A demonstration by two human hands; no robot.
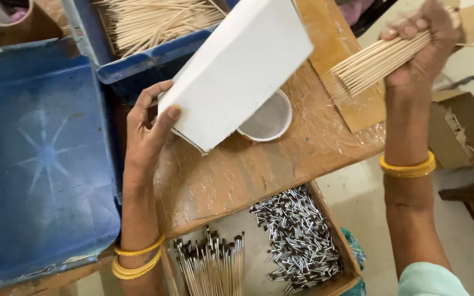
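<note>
At the top centre of the frame the folded card (237, 66) is plain white. The sticks (374, 63) at upper right are pale tan. The tray (39, 164) at left is scuffed blue with a faded star pattern. The bangles (408, 168) are yellow, and the counter (237, 170) is brown.

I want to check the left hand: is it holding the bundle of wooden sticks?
No, the left hand grips a white box, while the bundle of wooden sticks is in the right hand.
</note>
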